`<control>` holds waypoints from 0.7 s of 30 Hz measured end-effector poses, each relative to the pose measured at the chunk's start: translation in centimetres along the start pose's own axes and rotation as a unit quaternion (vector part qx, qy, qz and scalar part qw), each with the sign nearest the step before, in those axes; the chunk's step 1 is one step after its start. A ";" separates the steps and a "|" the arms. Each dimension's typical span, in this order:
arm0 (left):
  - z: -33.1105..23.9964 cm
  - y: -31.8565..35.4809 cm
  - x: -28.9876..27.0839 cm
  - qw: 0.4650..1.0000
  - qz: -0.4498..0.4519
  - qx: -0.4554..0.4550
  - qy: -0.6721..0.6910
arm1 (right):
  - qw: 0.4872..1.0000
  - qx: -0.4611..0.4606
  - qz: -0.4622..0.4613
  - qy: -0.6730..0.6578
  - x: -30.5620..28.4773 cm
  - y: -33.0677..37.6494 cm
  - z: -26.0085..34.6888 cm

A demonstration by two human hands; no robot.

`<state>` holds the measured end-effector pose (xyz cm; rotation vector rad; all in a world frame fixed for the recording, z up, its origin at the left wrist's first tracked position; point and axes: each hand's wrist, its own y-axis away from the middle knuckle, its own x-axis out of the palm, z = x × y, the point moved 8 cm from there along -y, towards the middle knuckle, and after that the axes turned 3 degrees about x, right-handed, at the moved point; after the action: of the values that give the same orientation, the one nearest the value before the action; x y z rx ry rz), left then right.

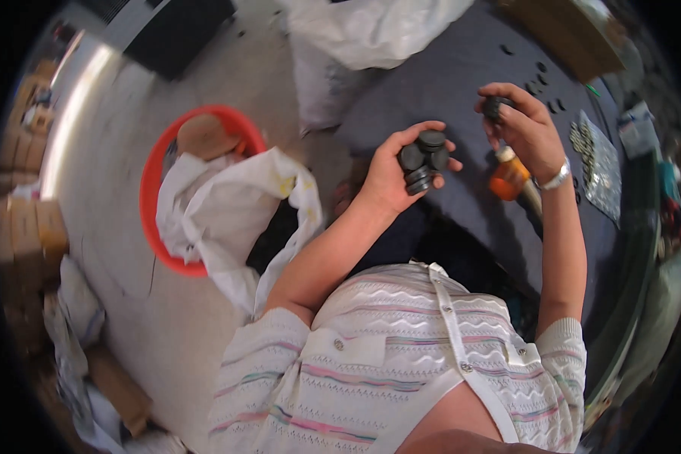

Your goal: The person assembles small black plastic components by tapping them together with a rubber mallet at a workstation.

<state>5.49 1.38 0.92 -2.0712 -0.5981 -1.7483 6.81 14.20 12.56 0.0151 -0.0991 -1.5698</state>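
My left hand [392, 170] is cupped around several round black discs [424, 160], piled together on the palm and against the fingers. Farther right and a little higher, my right hand [526, 129] pinches one black disc [495, 108] between thumb and fingers. Both hands are above a dark grey-blue table [424, 98]. Close below the right hand lies an orange bottle [509, 181] with a pale cap. More small black pieces [541, 79] are scattered on the table beyond the right hand.
Left of the table, a red tub [150, 189] on the floor holds white cloth or sacking [227, 197]. A white sack [378, 34] stands at the table's far left. A clear plastic bag [604, 170] and a cardboard box [575, 34] are at the right. Cartons [30, 227] line the far left.
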 end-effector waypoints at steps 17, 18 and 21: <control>-15.5 31.0 -11.8 0.549 -0.529 0.220 -0.609 | 0.907 -0.112 0.280 0.295 26.0 -2.5 -8.5; -15.7 31.3 -11.8 0.531 -0.505 0.221 -0.644 | 0.921 -0.093 0.262 0.274 24.3 -2.0 -6.7; -16.0 29.5 -9.1 0.499 -0.465 0.305 -0.665 | 0.952 -0.140 0.173 0.211 17.1 -1.5 -3.4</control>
<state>6.71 -32.72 -5.57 -2.1160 -2.5685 0.5395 5.50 -3.11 9.98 0.1043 0.4373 -1.1881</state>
